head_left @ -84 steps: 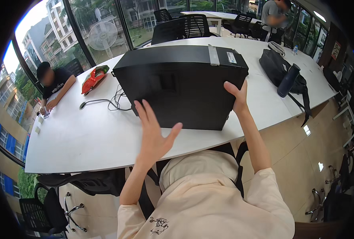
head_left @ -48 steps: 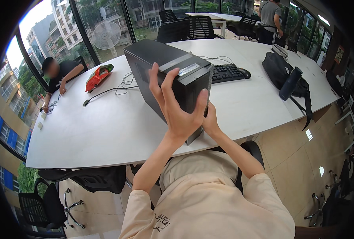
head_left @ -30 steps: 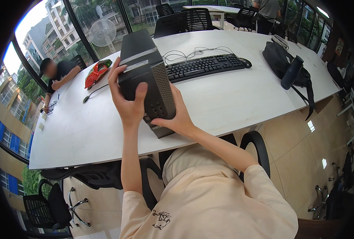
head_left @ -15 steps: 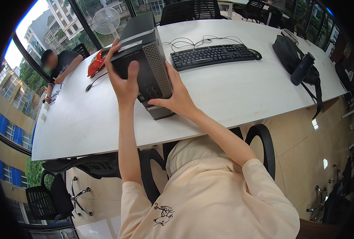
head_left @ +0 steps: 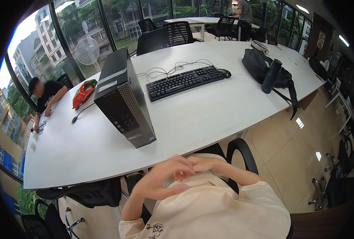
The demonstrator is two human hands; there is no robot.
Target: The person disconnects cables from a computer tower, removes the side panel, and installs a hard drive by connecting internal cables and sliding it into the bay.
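Observation:
Both of my hands are in front of my lap, off the table's near edge. My left hand (head_left: 165, 175) is slightly blurred, its thumb held apart from the fingers and nothing in its grasp. My right hand (head_left: 201, 163) rests against my shirt just beyond it, its fingers bent and partly covered by the left fingers. Standing upright on the table, the black desktop computer tower (head_left: 123, 105) is touched by neither hand. To its right lie a black keyboard (head_left: 185, 82) and a black mouse (head_left: 224, 73) with their cables.
The white table (head_left: 201, 115) also bears a red snack bag (head_left: 83, 95), a small desk microphone (head_left: 74, 120), a black bag (head_left: 260, 65) and a dark bottle (head_left: 271, 76). A person (head_left: 49, 93) leans on its left end. A fan (head_left: 87, 51) and office chairs (head_left: 179, 32) stand around.
Both hands have let go of the computer tower and drawn back to my lap. The tower now stands by itself on the table. The view has tilted up, showing more of the room.

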